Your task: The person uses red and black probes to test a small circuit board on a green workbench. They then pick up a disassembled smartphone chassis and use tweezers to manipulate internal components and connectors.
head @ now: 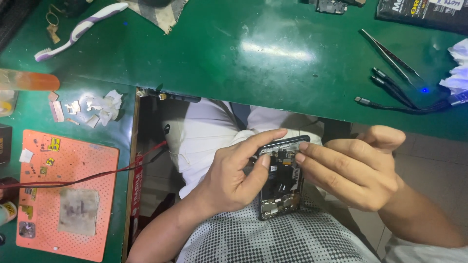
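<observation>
Both hands: my left hand grips the opened phone over my lap, at 6 o'clock from the desk.
Right hand: fingertips pinch the phone's top edge.
Advice: I judge steady, gentle pressure works best.

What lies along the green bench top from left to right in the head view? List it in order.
Toothbrush → checked cloth → small dark part at the top edge → tweezers → bundle of cables → crumpled white tissue.
</observation>
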